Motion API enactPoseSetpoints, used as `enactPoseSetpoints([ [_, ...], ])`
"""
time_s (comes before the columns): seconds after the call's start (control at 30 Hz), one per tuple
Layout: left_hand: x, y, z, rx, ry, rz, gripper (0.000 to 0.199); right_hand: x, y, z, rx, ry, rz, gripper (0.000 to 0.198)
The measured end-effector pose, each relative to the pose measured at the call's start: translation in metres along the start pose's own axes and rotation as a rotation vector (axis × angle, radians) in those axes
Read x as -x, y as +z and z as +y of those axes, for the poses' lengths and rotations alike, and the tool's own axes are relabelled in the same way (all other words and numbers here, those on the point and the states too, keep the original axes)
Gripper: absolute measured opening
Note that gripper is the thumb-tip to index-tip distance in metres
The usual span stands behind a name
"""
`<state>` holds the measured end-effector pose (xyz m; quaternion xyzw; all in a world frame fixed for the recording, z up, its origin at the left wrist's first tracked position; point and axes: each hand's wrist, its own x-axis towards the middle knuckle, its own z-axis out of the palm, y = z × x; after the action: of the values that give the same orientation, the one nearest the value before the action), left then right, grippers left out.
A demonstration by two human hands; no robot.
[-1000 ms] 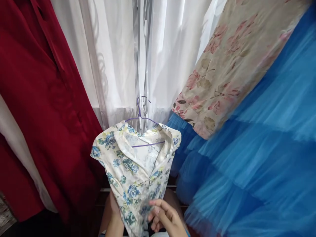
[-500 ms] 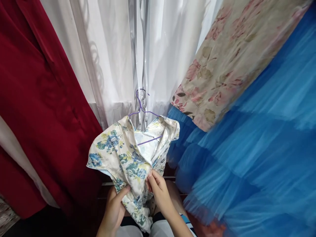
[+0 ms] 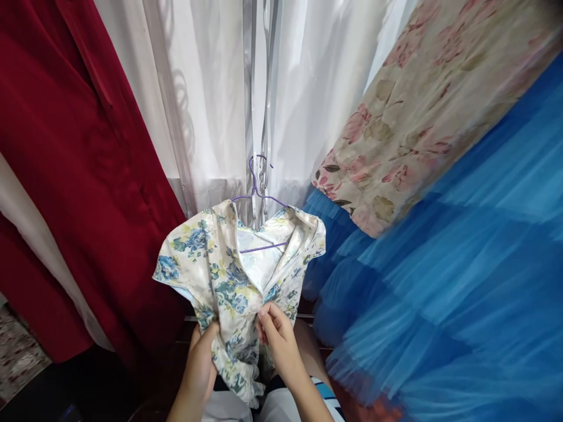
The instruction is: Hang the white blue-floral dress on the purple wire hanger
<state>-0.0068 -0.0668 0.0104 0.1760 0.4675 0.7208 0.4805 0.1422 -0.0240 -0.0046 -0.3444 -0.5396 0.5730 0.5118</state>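
Observation:
A cream dress [image 3: 231,275] with blue, green and yellow flowers hangs on a purple wire hanger [image 3: 255,184] in front of me. It looks like a small short-sleeved dress or top; its lower part bunches over my lap. At its left side, my left hand [image 3: 202,354] grips the fabric, thumb in front and the fingers hidden behind. With the thumb and fingers of my right hand [image 3: 275,331] I pinch the front edge just below the V-shaped neckline. The hanger's lower bar shows through the neck opening.
Behind the hanger fall white curtains [image 3: 211,105] and long glossy grey-white strips [image 3: 259,76]. A dark red cloth [image 3: 101,176] hangs on the left. To the right are a beige cloth with pink flowers [image 3: 396,140] and a layered blue tulle garment [image 3: 475,281]. A dark surface [image 3: 88,387] lies lower left.
The view has shifted a little. My left hand has moved slightly left and up along the dress, and the neckline sits somewhat straighter. Both hands keep hold of the fabric.

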Motion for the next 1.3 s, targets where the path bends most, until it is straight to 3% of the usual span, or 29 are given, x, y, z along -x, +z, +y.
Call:
enactPoseSetpoints([
  [0.13, -0.013, -0.003, -0.02, -0.306, 0.592, 0.211, 0.061, 0.008, -0.014, 0.005, 0.05, 0.066, 0.148, 0.042],
  [0.2, -0.01, 0.0, -0.037, -0.532, 0.748, 0.102, 0.049, 0.013, -0.014, 0.004, 0.031, 0.114, 0.143, 0.042],
  [0.3, 0.003, 0.008, -0.059, -0.728, 0.602, -0.3, 0.024, 0.019, -0.006, -0.003, -0.028, 0.176, 0.044, 0.041],
  [0.33, 0.006, 0.01, -0.064, -0.738, 0.553, -0.371, 0.018, 0.02, -0.003, -0.006, -0.041, 0.203, 0.006, 0.04],
  [0.47, 0.007, 0.01, -0.067, -0.733, 0.601, -0.409, 0.019, 0.012, -0.002, -0.021, -0.114, 0.336, -0.115, 0.037],
  [0.53, 0.002, 0.005, -0.062, -0.779, 0.66, -0.431, 0.019, -0.003, -0.004, -0.036, -0.144, 0.327, -0.116, 0.034],
  [0.7, -0.006, -0.006, -0.041, -0.962, 0.647, -0.517, 0.019, -0.081, 0.005, -0.111, -0.108, -0.018, -0.02, 0.034],
  [0.8, -0.012, -0.007, -0.03, -1.044, 0.618, -0.534, 0.018, -0.128, 0.015, -0.157, -0.098, -0.164, 0.001, 0.028],
  [0.87, -0.022, -0.004, -0.026, -1.055, 0.598, -0.534, 0.018, -0.145, 0.02, -0.171, -0.088, -0.225, 0.039, 0.027],
  [1.0, -0.053, 0.014, -0.005, -0.867, 0.661, -0.479, 0.008, -0.142, 0.025, -0.157, -0.051, -0.235, 0.072, 0.029],
  [1.13, -0.072, 0.06, 0.057, -0.674, 0.9, -0.344, 0.033, -0.119, 0.026, -0.138, 0.013, -0.242, 0.08, 0.027],
  [1.23, -0.076, 0.102, 0.109, -0.784, 1.062, -0.507, 0.033, -0.112, 0.028, -0.142, 0.043, -0.315, 0.064, 0.026],
  [1.3, -0.075, 0.124, 0.129, -0.888, 1.165, -0.586, 0.025, -0.115, 0.028, -0.144, 0.073, -0.351, 0.049, 0.026],
])
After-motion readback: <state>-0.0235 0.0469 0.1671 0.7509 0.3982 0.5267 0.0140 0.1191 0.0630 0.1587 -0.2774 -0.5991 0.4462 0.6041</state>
